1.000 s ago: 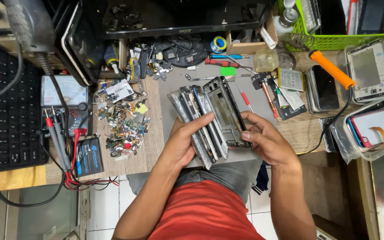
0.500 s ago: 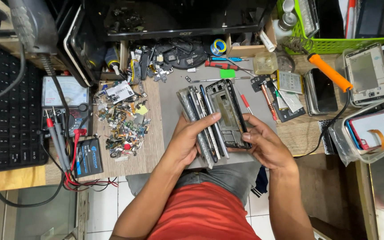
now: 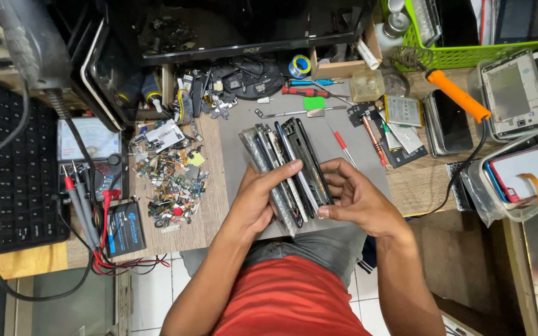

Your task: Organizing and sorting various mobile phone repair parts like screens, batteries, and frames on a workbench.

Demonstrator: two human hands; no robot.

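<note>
Between the two hands, over the grey mat [image 3: 344,118], stands a fanned stack of phone frames [image 3: 284,168], about five on edge. The left hand [image 3: 258,202] grips its near left side, fingers curled over; the right hand [image 3: 357,200] pinches the right edge. Bare mat lies beyond the stack. Left of the left hand a pile of small parts [image 3: 172,177] crowds the wooden bench; two screwdrivers [image 3: 356,140] lie just beyond the right hand.

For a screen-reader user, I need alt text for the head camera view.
Both hands, left hand and right hand, hold a fanned stack of phone frames over a grey mat on a cluttered wooden workbench. A pile of small parts and a multimeter lie left.
</note>
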